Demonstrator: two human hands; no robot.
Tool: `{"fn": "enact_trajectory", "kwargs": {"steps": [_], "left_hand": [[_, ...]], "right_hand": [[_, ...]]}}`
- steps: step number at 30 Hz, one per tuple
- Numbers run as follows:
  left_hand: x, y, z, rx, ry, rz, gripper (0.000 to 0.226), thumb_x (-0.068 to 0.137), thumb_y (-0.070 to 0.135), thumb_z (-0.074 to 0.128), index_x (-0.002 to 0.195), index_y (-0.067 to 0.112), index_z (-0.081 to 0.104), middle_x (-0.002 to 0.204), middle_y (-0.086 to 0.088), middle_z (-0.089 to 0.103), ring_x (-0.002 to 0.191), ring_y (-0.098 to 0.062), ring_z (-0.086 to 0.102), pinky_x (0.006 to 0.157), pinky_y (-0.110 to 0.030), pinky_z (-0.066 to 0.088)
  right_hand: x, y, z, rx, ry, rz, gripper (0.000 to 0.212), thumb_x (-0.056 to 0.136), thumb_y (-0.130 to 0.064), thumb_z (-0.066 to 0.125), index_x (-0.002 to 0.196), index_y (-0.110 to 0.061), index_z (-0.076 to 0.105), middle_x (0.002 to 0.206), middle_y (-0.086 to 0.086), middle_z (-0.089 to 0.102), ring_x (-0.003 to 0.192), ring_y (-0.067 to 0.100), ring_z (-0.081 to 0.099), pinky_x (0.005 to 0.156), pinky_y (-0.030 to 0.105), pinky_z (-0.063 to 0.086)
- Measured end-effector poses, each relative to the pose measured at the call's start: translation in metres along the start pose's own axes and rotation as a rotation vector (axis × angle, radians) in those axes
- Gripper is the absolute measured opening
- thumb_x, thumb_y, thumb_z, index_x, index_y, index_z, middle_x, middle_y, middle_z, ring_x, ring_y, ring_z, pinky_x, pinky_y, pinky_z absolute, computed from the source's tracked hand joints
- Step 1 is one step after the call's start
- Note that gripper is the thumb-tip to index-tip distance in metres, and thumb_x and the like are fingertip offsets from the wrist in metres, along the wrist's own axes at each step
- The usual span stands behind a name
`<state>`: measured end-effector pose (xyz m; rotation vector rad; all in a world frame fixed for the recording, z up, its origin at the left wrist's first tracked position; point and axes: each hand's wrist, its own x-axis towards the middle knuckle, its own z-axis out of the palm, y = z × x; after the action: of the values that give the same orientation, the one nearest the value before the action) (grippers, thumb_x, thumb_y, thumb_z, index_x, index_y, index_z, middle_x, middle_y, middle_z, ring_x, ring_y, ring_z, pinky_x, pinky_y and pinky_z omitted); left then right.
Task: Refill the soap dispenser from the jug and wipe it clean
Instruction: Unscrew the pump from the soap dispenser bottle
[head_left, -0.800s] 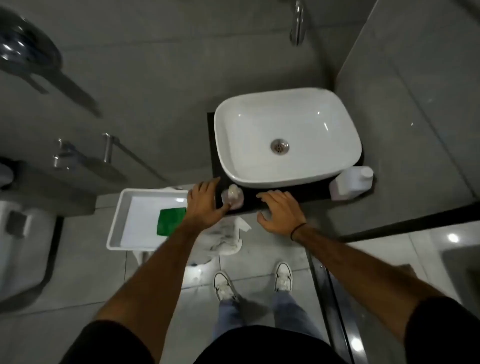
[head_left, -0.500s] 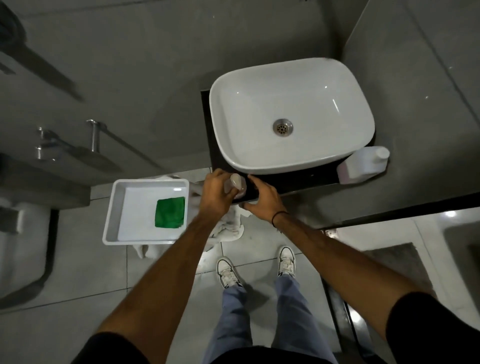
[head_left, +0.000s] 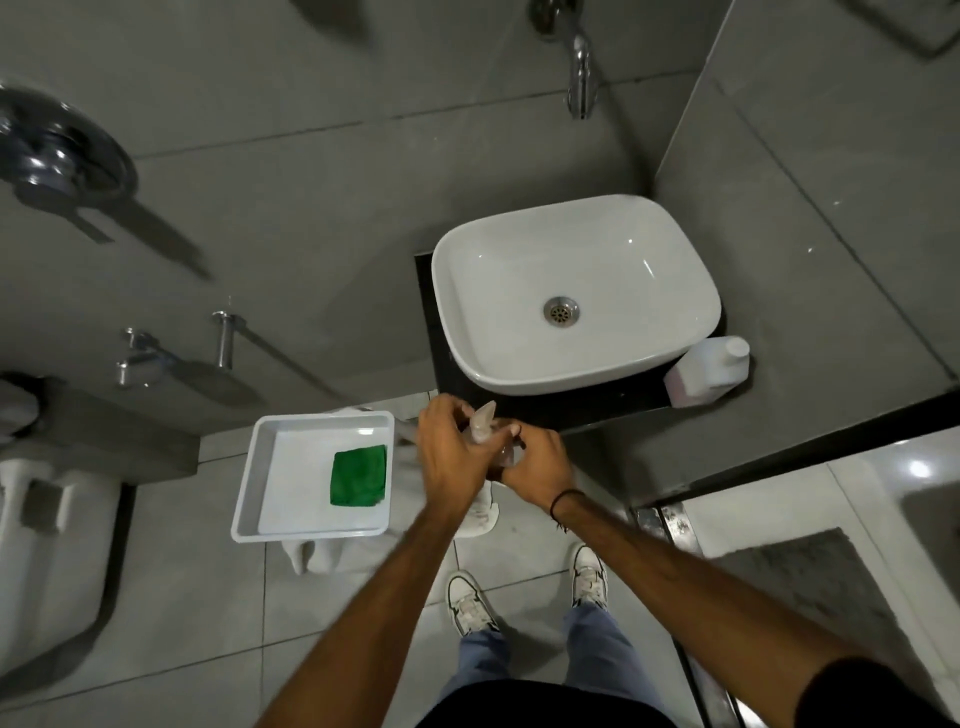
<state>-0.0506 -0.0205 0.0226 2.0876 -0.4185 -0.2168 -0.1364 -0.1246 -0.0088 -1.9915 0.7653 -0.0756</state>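
Note:
A small clear soap dispenser (head_left: 485, 423) with a pump top is held in front of the counter's near edge, off the black counter (head_left: 582, 408). My left hand (head_left: 449, 449) wraps its left side and pump. My right hand (head_left: 540, 462) grips its lower body from the right. Most of the bottle is hidden by my fingers. The white jug (head_left: 709, 369) with a white cap lies on the counter's right end, beside the white basin (head_left: 576, 291). A folded green cloth (head_left: 358, 475) rests in a white tray (head_left: 260, 478) to the left.
A wall tap (head_left: 579, 67) hangs above the basin. A white rag (head_left: 480, 512) droops below my hands, under the tray's right side. A toilet (head_left: 47, 519) stands at far left. My shoes (head_left: 470, 603) are on the tiled floor. A grey mat (head_left: 800, 587) lies right.
Both hands closed around the dispenser and lifted it off the counter toward me. My right hand went from resting flat on the counter edge to gripping the bottle. The camera tilted up.

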Motion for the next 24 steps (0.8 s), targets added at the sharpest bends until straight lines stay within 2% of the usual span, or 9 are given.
{"fn": "enact_trajectory", "kwargs": {"steps": [1,3,5,9,10,14,18,21,24], "left_hand": [[-0.003,0.001,-0.001,-0.078,-0.025,0.009,0.049,0.065,0.037,0.092,0.099,0.034,0.058,0.094,0.017,0.064,0.095,-0.007,0.06,0.079,-0.009,0.044],[-0.007,0.001,-0.005,-0.25,-0.109,0.014,0.061,0.074,0.019,0.09,0.123,0.037,0.057,0.106,0.017,0.073,0.108,-0.002,0.067,0.09,-0.008,0.049],[-0.011,-0.002,-0.01,-0.292,-0.153,0.007,0.07,0.078,0.015,0.087,0.134,0.038,0.053,0.101,0.017,0.077,0.106,0.0,0.07,0.088,-0.01,0.053],[-0.018,-0.004,-0.018,-0.192,-0.117,-0.015,0.069,0.067,0.023,0.094,0.121,0.037,0.053,0.074,0.007,0.07,0.071,-0.002,0.068,0.068,-0.018,0.055],[-0.018,-0.004,-0.02,-0.176,-0.116,-0.008,0.069,0.066,0.023,0.094,0.12,0.036,0.053,0.074,0.009,0.068,0.071,-0.002,0.067,0.067,-0.017,0.055],[-0.015,0.004,-0.019,-0.231,-0.162,0.002,0.077,0.073,0.016,0.09,0.13,0.044,0.049,0.097,0.032,0.07,0.094,0.01,0.067,0.073,-0.005,0.051],[-0.014,0.013,-0.018,-0.123,-0.101,-0.029,0.076,0.061,0.037,0.093,0.122,0.042,0.048,0.095,0.02,0.064,0.09,0.003,0.063,0.074,-0.017,0.056],[-0.012,0.011,-0.016,-0.128,-0.21,0.066,0.07,0.064,0.021,0.089,0.123,0.035,0.055,0.108,0.017,0.066,0.102,-0.002,0.065,0.085,-0.023,0.058],[-0.007,0.012,-0.017,-0.045,-0.289,0.156,0.051,0.069,0.007,0.083,0.112,0.03,0.068,0.102,0.015,0.072,0.097,-0.003,0.069,0.087,-0.035,0.06]], "right_hand": [[-0.001,0.0,-0.003,-0.012,-0.001,-0.005,0.067,0.056,-0.059,0.081,0.117,-0.039,0.062,0.098,-0.023,0.071,0.088,-0.004,0.066,0.077,0.021,0.058],[-0.004,0.002,-0.009,-0.013,0.02,-0.006,0.068,0.054,-0.063,0.081,0.114,-0.033,0.067,0.103,-0.014,0.075,0.092,0.005,0.069,0.081,0.031,0.061],[-0.006,0.004,-0.015,0.003,0.055,0.008,0.067,0.056,-0.058,0.086,0.114,-0.029,0.069,0.104,-0.009,0.076,0.096,0.01,0.07,0.083,0.037,0.062],[-0.008,0.005,-0.024,-0.025,0.091,0.004,0.065,0.056,-0.053,0.091,0.112,-0.027,0.07,0.102,-0.007,0.076,0.093,0.011,0.07,0.081,0.037,0.062],[-0.007,0.005,-0.026,-0.038,0.087,-0.003,0.065,0.056,-0.053,0.091,0.112,-0.027,0.069,0.101,-0.007,0.076,0.092,0.011,0.07,0.081,0.036,0.062],[-0.007,0.001,-0.029,-0.092,0.032,-0.048,0.067,0.057,-0.054,0.09,0.115,-0.03,0.067,0.103,-0.009,0.075,0.093,0.01,0.07,0.083,0.034,0.062],[-0.007,0.001,-0.031,-0.131,-0.049,-0.113,0.061,0.06,-0.055,0.087,0.113,-0.033,0.066,0.101,-0.014,0.074,0.093,0.006,0.069,0.084,0.034,0.061],[-0.006,0.003,-0.035,-0.151,-0.072,-0.121,0.06,0.061,-0.054,0.087,0.113,-0.032,0.066,0.101,-0.013,0.074,0.093,0.007,0.07,0.084,0.035,0.061],[-0.003,0.008,-0.041,-0.187,-0.072,-0.106,0.064,0.058,-0.053,0.089,0.114,-0.031,0.068,0.102,-0.01,0.075,0.093,0.01,0.07,0.083,0.036,0.06]]}}
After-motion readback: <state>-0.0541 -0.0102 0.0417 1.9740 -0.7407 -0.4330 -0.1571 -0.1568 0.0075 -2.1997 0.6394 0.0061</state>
